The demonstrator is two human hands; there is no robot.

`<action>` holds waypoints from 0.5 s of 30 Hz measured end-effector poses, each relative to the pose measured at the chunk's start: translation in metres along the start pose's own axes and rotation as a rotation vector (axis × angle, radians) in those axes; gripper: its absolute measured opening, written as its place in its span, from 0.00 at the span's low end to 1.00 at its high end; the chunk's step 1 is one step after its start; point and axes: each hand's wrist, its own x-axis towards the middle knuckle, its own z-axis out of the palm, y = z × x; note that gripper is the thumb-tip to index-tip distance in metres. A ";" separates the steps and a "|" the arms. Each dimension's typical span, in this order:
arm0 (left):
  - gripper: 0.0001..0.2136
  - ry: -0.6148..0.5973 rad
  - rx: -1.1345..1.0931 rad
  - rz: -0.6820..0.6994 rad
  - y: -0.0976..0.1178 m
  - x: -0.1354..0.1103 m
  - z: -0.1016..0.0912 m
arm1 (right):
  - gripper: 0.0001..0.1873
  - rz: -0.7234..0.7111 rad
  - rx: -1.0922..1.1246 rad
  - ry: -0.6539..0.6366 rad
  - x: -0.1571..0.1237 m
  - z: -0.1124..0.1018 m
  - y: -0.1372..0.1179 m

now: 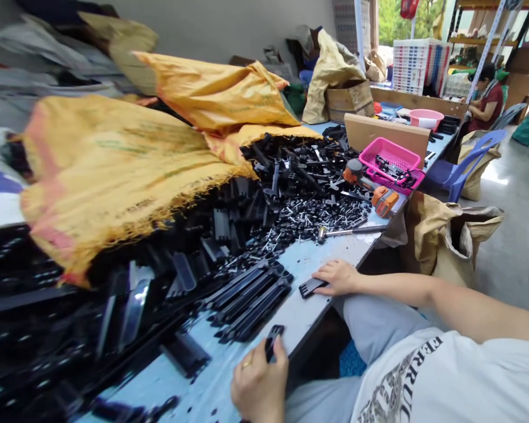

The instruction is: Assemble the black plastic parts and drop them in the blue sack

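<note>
Down at six o'clock, the left hand (259, 382) pinches a small black clip (273, 342) between closed fingers; at three o'clock, the right hand (338, 277) rests flat, fingers covering another black piece (311, 287) on the table (304, 258).

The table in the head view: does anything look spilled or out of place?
Yes. Black plastic parts pour out of the open yellow sacks across the table, and a hammer lies at their edge. The left hand holds one black piece; the right hand rests on another.
</note>
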 end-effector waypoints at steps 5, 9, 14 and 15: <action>0.16 -0.017 -0.001 0.013 0.002 -0.002 -0.005 | 0.24 -0.007 0.001 0.113 -0.010 -0.012 -0.008; 0.15 0.025 -0.042 0.038 -0.001 -0.007 -0.010 | 0.18 -0.104 0.102 0.177 -0.076 -0.021 -0.016; 0.13 0.022 -0.090 0.040 -0.005 -0.015 -0.013 | 0.12 0.523 0.255 0.194 -0.171 -0.038 -0.012; 0.13 0.004 -0.104 0.028 -0.005 -0.017 -0.014 | 0.12 0.591 0.241 0.201 -0.176 -0.042 -0.015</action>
